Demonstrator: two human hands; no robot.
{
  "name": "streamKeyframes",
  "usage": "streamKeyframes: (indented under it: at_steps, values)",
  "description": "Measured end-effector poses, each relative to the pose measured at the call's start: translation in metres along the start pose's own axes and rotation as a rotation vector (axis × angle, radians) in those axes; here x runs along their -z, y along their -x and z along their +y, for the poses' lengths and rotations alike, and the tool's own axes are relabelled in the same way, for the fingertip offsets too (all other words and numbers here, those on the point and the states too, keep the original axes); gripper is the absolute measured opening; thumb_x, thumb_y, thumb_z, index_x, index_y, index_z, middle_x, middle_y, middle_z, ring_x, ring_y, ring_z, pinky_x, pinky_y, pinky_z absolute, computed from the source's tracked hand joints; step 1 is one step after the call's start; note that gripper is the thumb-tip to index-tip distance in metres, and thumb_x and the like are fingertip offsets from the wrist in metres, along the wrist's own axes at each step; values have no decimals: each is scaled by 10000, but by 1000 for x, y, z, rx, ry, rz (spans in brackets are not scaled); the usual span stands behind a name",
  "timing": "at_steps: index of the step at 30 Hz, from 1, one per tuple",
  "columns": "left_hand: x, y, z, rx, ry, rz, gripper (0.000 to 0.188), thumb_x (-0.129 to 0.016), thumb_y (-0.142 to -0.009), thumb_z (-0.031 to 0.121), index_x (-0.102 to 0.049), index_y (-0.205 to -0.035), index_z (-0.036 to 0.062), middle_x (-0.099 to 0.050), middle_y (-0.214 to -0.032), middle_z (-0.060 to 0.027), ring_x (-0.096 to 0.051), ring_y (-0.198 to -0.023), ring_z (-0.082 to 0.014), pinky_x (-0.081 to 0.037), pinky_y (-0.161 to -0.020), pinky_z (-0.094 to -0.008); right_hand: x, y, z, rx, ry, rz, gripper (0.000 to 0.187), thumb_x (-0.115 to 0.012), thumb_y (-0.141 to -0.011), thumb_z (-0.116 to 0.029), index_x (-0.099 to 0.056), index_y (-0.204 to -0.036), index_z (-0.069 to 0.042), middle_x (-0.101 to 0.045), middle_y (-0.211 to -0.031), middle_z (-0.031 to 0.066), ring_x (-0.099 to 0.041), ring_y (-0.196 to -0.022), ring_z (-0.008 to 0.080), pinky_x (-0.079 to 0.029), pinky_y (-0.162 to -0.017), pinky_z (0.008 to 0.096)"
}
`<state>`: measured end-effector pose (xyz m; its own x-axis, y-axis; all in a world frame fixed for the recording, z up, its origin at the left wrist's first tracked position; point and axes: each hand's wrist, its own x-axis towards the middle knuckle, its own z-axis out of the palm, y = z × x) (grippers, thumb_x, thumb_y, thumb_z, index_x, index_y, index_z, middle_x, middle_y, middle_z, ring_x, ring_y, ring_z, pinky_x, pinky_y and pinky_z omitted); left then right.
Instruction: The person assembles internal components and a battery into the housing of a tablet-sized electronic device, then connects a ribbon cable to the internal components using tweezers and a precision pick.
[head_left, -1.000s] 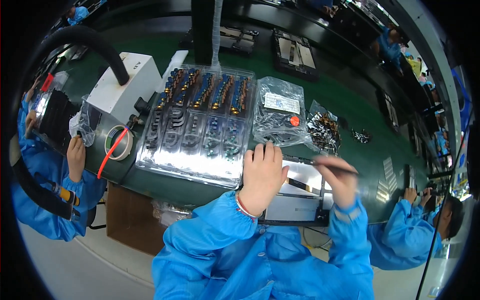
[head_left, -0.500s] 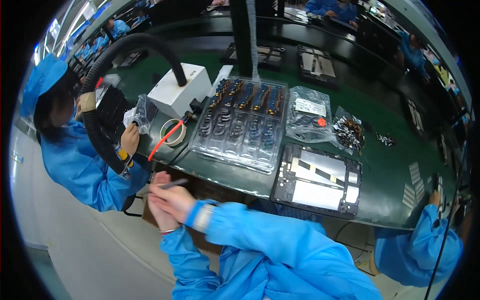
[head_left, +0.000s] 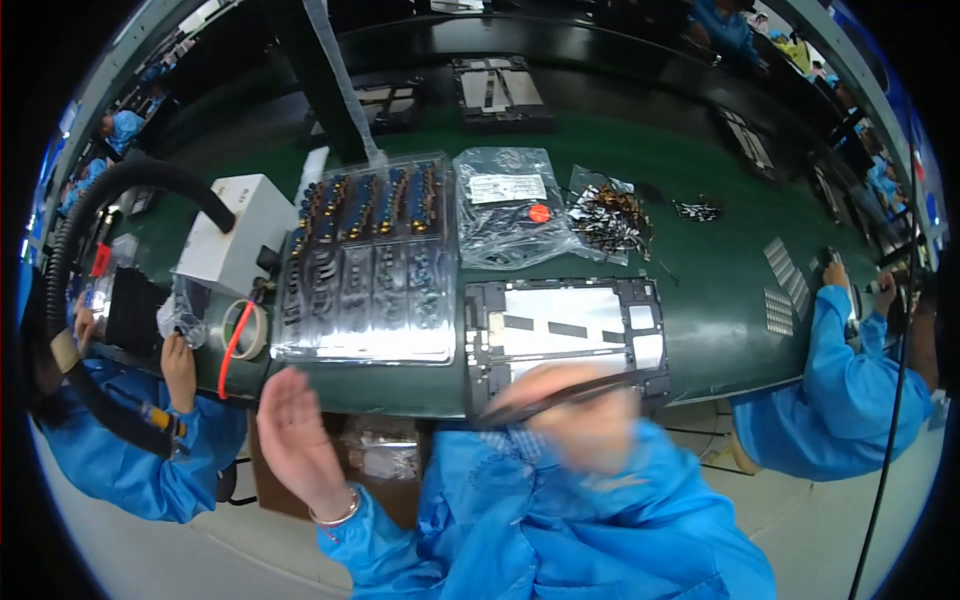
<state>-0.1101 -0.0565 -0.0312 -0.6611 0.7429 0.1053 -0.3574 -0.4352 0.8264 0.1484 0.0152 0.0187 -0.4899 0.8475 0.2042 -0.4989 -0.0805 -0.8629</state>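
My left hand [head_left: 300, 435] is raised in front of the bench edge, its fingers stretched out and nothing in it. My right hand [head_left: 592, 415], smeared by motion, holds a slim dark tool [head_left: 565, 397] that looks like tweezers; the exact kind is not clear. Just beyond that hand lies an open tablet-like device housing [head_left: 570, 322], black-framed with silver plates inside. The hand and tool cover part of its near edge. Left of the housing sits a clear plastic tray [head_left: 400, 345] with rows of small flex-cable parts and dark pieces.
A bag [head_left: 505, 215] and a pile of small parts [head_left: 610, 218] lie behind the housing. At left are a white box [head_left: 235, 240] with a black hose [head_left: 60, 250], a tape roll [head_left: 257, 332] and an orange tube [head_left: 236, 350]. Co-workers in blue sit either side; a cardboard box [head_left: 275, 470] stands below the bench.
My hands, together at the left before, have come apart. The right hand has swung right with the dark tool to the housing. The view has turned right.
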Motion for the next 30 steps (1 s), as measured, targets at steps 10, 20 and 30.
streamKeyframes:
  at_steps: [10, 20, 30]
  values:
    - [-184, -17, -125, -411, -1021, -1026, 255, -632, -760, 130, -577, -982, 15, -585, -967, -134, -552, -918, -301, -441, -794, -361, 164, -41, -14, -19, 864, 155, 179, -641, -750, -45, -661, -925, -16, -635, -858, 84, -584, -760, 146, -465, -674, 255]
    - [-186, -19, -136, -407, -1081, -1112, 353, -676, -706, 153, -566, -1023, 46, -569, -948, -92, -543, -893, -281, -432, -770, -368, 160, -46, -22, 21, 1058, 49, 185, -643, -739, -36, -654, -921, -11, -633, -832, 115, -595, -709, 192, -478, -627, 271]
    - [-185, -17, -132, -471, -1176, -1155, 423, -663, -724, 155, -541, -1116, 54, -565, -975, -91, -541, -897, -255, -425, -771, -355, 161, -44, -24, 26, 1043, 60, 192, -647, -734, -22, -654, -926, -15, -636, -838, 118, -599, -704, 188, -480, -629, 280]
